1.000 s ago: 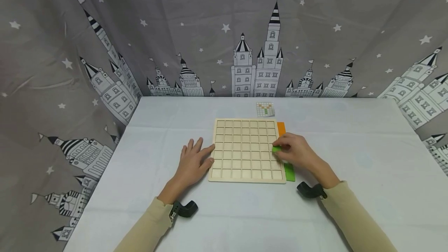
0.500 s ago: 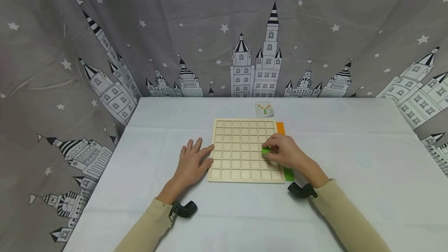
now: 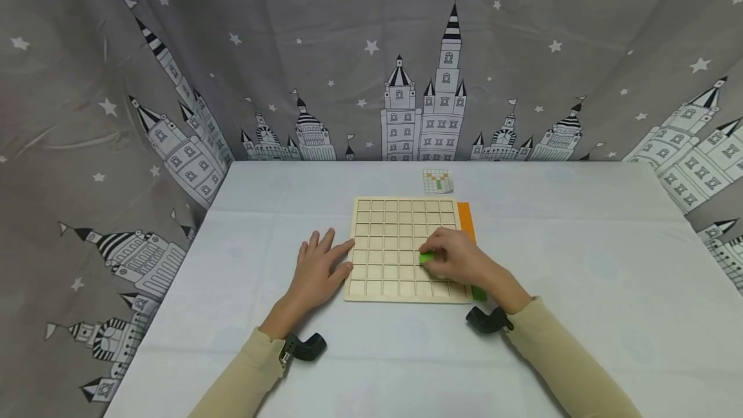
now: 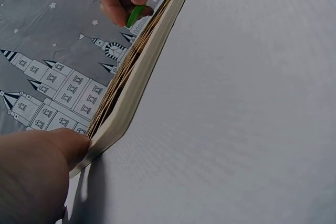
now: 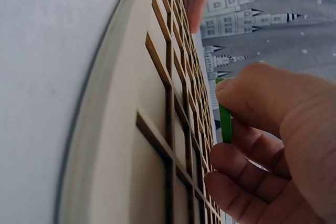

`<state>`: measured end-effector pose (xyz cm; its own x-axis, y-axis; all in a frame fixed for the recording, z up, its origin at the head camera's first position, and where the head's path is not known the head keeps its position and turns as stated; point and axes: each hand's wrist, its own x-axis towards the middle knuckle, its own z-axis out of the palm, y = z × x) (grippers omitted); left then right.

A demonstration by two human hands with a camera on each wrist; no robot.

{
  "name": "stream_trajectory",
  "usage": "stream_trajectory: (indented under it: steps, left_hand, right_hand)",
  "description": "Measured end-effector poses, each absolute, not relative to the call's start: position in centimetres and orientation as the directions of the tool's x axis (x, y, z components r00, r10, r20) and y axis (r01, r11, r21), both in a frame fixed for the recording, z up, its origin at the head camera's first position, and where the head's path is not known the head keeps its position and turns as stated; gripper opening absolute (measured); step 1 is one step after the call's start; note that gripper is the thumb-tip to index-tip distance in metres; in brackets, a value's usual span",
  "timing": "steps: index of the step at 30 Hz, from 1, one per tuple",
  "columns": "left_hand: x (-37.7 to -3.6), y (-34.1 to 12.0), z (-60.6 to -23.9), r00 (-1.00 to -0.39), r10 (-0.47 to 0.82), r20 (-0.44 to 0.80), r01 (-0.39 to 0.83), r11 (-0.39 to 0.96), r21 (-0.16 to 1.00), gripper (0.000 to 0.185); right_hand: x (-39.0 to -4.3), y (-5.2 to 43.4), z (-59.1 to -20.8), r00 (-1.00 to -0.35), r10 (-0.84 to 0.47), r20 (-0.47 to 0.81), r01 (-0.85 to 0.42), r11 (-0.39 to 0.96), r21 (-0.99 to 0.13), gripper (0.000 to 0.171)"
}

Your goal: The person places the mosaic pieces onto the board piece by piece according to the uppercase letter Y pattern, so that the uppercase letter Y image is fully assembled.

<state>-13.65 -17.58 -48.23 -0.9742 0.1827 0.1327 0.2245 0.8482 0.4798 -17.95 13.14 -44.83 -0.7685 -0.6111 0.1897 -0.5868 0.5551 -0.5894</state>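
1. Green tile (image 3: pixel 426 257), pinched by the right hand's (image 3: pixel 458 260) thumb and fingers, over the wooden grid board (image 3: pixel 375 257).
2. Left hand (image 3: pixel 315 278), fingers spread, touches the board's left edge.
3. Orange strip (image 3: pixel 467 220) lies along its right side; patterned card (image 3: pixel 438 181) behind.

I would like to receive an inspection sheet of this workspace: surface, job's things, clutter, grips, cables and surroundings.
Surface: white table.
Job's things: wooden grid board; green tile; orange strip and partly hidden green strip along the board's right edge; patterned card beyond it.
Clutter: nothing seen.
Grips: left grip, fingers spread, touches the board's left edge; right grip pinches the green tile above the board.
Cables: nothing seen.
Surroundings: grey castle-print curtain.
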Motion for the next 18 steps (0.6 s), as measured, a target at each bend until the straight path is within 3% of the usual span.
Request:
stream_trajectory:
  steps: [18]
  left_hand:
    - [-13.6, -17.6, -48.2, -0.977, 0.179, 0.120, 0.215, 0.845, 0.490, 0.045]
  right_hand:
    - [-17.8, 11.5, -44.9, -0.722, -0.665, 0.191, -0.638, 0.534, -0.555, 0.021]
